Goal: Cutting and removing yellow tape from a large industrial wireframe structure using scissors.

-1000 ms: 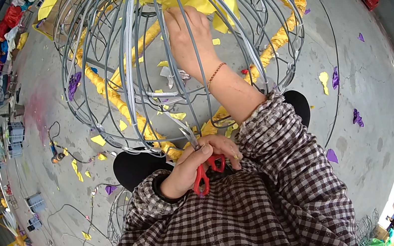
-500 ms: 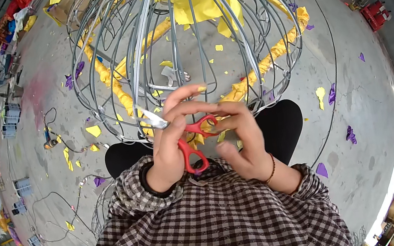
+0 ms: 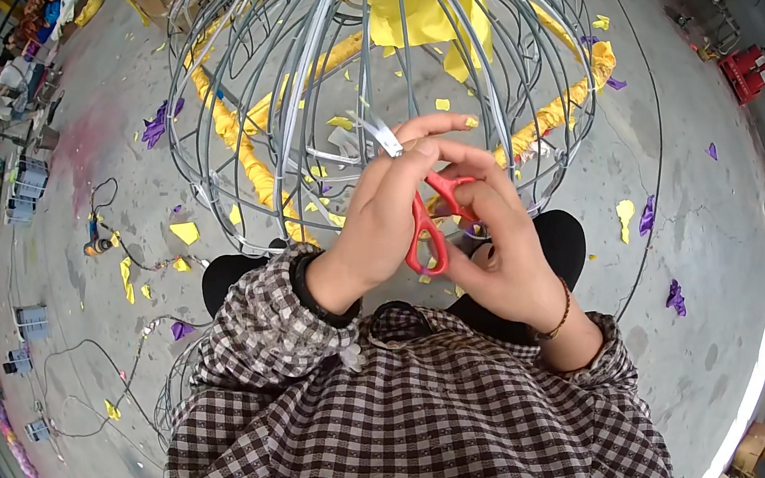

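Red-handled scissors point(image 3: 428, 237) are held up before my chest, their blades point(image 3: 376, 130) pointing away and a little left. My left hand point(image 3: 371, 226) pinches them near the pivot, between thumb and fingers. On the handle side, my right hand point(image 3: 518, 264) has its fingers curled at one loop and its thumb against the other. Just beyond both hands stands a large rounded frame of grey metal rods point(image 3: 363, 75). Yellow sheet material point(image 3: 414, 10) hangs at its top, and bars wrapped in crumpled yellow point(image 3: 244, 156) run through its lower part.
Yellow scraps point(image 3: 185, 232) and purple scraps point(image 3: 675, 299) lie scattered over the grey concrete floor. A power drill point(image 3: 96, 238) with a cable rests at the left. A long dark cable point(image 3: 657, 142) crosses the floor at right, near a red machine point(image 3: 748, 73).
Both hands have moved right and slightly away with the scissors, whose blades now point more steeply away. My right fingers and thumb have closed in on the handle loops.
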Demonstrator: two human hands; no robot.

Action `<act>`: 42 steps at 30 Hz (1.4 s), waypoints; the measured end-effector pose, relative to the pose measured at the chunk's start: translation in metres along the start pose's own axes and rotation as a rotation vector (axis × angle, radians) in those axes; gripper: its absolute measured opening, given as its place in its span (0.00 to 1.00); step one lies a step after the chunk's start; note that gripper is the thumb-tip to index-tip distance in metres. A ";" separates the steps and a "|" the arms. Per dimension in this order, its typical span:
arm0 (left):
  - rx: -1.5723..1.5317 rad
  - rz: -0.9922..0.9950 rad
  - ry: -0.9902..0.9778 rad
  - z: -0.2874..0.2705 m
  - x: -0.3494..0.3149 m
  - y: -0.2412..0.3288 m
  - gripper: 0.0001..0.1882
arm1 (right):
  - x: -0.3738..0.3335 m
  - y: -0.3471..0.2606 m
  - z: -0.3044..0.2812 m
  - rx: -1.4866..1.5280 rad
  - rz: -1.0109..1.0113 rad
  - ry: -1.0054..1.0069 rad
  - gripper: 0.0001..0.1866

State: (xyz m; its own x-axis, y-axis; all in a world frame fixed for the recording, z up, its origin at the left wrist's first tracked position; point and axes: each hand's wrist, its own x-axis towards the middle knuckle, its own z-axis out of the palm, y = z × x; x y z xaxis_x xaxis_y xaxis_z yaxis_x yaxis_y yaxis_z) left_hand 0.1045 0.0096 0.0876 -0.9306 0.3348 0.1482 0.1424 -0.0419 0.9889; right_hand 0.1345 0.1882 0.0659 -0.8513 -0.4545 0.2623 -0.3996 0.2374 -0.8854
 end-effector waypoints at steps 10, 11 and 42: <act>0.372 0.210 -0.055 0.016 0.007 -0.008 0.28 | 0.004 0.000 -0.010 -0.004 0.106 -0.004 0.16; 0.283 0.201 0.055 0.013 0.006 -0.011 0.26 | 0.003 0.008 -0.011 -0.003 0.106 -0.007 0.16; 0.052 -0.425 0.553 -0.078 0.125 -0.094 0.22 | 0.100 0.099 0.032 1.104 0.611 -0.116 0.31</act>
State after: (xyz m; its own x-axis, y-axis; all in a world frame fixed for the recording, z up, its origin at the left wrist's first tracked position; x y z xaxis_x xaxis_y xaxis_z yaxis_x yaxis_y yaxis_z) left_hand -0.0517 -0.0180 0.0143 -0.9422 -0.2166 -0.2556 -0.2694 0.0359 0.9624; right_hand 0.0204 0.1391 -0.0078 -0.7392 -0.6094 -0.2866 0.5899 -0.3806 -0.7121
